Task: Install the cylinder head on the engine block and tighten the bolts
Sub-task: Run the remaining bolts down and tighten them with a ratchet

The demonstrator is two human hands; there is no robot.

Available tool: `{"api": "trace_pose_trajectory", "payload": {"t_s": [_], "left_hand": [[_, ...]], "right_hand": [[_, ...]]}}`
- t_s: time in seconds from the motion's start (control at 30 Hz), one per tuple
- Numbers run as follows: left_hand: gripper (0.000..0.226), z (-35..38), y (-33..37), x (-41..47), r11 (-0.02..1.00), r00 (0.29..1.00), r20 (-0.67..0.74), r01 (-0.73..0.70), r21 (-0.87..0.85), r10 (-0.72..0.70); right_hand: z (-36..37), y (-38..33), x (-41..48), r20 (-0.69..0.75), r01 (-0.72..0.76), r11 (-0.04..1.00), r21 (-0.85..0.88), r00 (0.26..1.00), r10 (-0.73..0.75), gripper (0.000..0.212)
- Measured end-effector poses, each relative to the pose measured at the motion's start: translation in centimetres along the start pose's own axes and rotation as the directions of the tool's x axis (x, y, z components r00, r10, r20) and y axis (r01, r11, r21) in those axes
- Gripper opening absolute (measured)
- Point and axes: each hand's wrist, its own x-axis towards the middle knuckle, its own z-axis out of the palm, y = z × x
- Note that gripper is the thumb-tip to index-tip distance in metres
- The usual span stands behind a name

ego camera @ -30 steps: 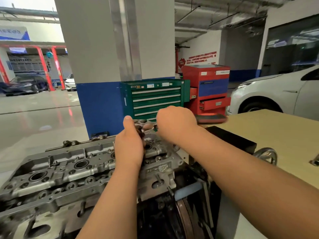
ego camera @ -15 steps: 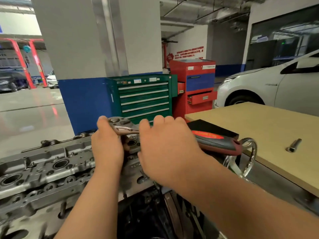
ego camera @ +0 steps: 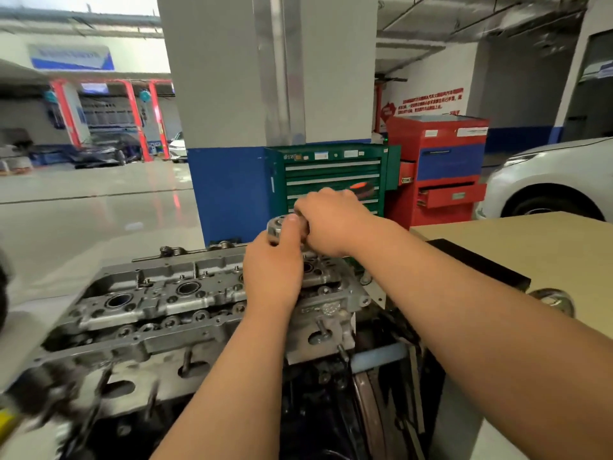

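Left hand point(ego camera: 272, 277), right hand point(ego camera: 331, 224) bare; 2 forearms point(ego camera: 232, 376) bare.

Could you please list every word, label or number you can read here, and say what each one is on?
No text here is clear enough to quote.
Blurred: red wall writing.
Blurred: blue banner.
Too small: labels on the green tool chest.
Too small: white label on the red cabinet.
Blurred: stamped mark on the cylinder head.

Car repair workshop, tool chests point(ego camera: 333, 175), parked car point(ego camera: 550, 180), red lift posts point(ego camera: 137, 121)
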Motion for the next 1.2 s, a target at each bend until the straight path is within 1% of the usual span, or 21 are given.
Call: {"api": "trace_pose_trajectory", "payload": {"t_s": [0.07,0.1,0.13,0.17,0.2,0.3,0.37,0.4,0.47,0.57,0.63,0.67,0.7,0.77,0.83,0.9,1.0,1.07,1.1,1.17,1.2], "left_hand": [[0.047,0.1,0.3,0.0,1.0,0.999,-0.047,0.009,-0.026,-0.01],[0.047,0.0,0.4,0.1,0.996,0.994,-0.089,0.052,-0.075,-0.059],[0.047,-0.1,0.5,0.3,0.986,0.985,-0.124,0.104,-0.132,-0.12],[0.046,-0.2,0.4,0.7,0.974,0.975,-0.144,0.143,-0.175,-0.169],[0.046,-0.3,0.3,0.9,0.97,0.97,-0.153,0.161,-0.181,-0.189],[0.054,-0.2,0.1,0.8,0.98,0.985,-0.068,0.153,-0.124,-0.162],[0.056,0.1,0.1,0.4,0.989,0.993,-0.012,0.118,-0.093,-0.119],[0.06,0.2,0.1,0.3,0.997,0.998,0.004,0.069,-0.04,-0.068],[0.06,0.3,-0.1,0.3,0.999,1.0,0.001,0.011,0.044,-0.011],[0.052,0.1,-0.1,0.4,0.999,0.999,-0.038,0.031,0.041,-0.029],[0.049,0.1,0.0,0.1,0.996,1.0,-0.021,-0.003,0.092,0.005],[0.049,0.1,0.1,-0.1,0.995,0.999,-0.017,-0.025,0.092,0.027],[0.053,0.1,0.2,-0.2,0.996,0.999,-0.026,-0.043,0.083,0.046],[0.059,0.1,0.1,-0.3,0.995,0.995,-0.058,-0.073,0.064,0.077],[0.048,0.0,0.3,-0.4,0.999,0.992,-0.119,-0.041,0.018,0.043],[0.046,-0.1,0.4,-0.2,0.999,0.989,-0.145,0.01,-0.031,-0.014],[0.066,0.0,0.3,-0.1,1.0,0.999,-0.032,0.013,-0.016,-0.014],[0.058,-0.1,0.1,-0.1,0.999,0.999,0.044,0.028,-0.017,-0.027],[0.049,-0.2,0.2,0.0,0.999,0.997,0.067,0.046,-0.024,-0.044],[0.036,-0.3,0.1,0.4,0.996,0.994,0.069,0.085,-0.041,-0.082],[0.033,-0.4,0.1,0.4,0.992,0.993,0.056,0.11,-0.053,-0.107]], "right_hand": [[-1.2,-0.2,-3.2,0.076,-0.105,0.991,-0.086,0.991,0.112,0.036],[-1.4,-0.7,-5.1,0.045,-0.106,0.985,-0.133,0.993,0.113,0.043],[-1.0,-1.5,-7.1,-0.052,-0.083,0.979,-0.187,0.996,0.074,0.044],[-0.6,-2.2,-8.7,-0.147,-0.06,0.97,-0.235,0.989,0.025,0.042],[-0.5,-2.6,-9.6,-0.169,-0.066,0.965,-0.254,0.985,0.023,0.037],[-0.3,-0.1,-7.3,-0.169,-0.158,0.972,-0.173,0.977,0.129,0.015],[0.5,1.7,-3.8,-0.105,-0.179,0.981,-0.079,0.98,0.17,0.011],[1.2,2.3,-1.5,-0.061,-0.153,0.988,-0.031,0.987,0.151,0.013],[2.3,1.8,3.5,0.012,-0.041,0.999,0.026,0.999,0.04,0.012],[2.3,-0.3,7.3,0.088,0.069,0.997,-0.032,0.994,-0.066,0.013],[1.5,0.0,5.5,0.026,0.056,0.996,-0.064,0.998,-0.054,0.01],[1.1,0.5,3.6,-0.012,0.005,0.998,-0.068,1.0,-0.006,0.004],[0.7,1.0,1.2,-0.04,-0.066,0.995,-0.075,0.997,0.063,0.004],[-0.1,1.1,-4.2,-0.078,-0.188,0.972,-0.14,0.981,0.179,0.023],[-0.6,-0.7,-9.2,-0.193,-0.185,0.945,-0.271,0.972,0.136,0.041],[-1.1,-2.4,-10.8,-0.198,-0.196,0.917,-0.346,0.971,0.133,0.044],[-1.2,-2.3,-7.6,-0.099,-0.271,0.952,-0.139,0.961,0.259,0.018],[-0.5,-0.9,-3.4,-0.038,-0.285,0.954,-0.093,0.959,0.282,0.022],[0.2,-0.3,-0.8,-0.018,-0.249,0.966,-0.076,0.969,0.248,0.018],[1.4,-0.6,3.6,-0.005,-0.089,0.996,0.001,0.996,0.089,0.005],[1.7,-1.1,4.7,0.028,-0.017,0.999,0.041,0.999,0.016,0.014]]}}
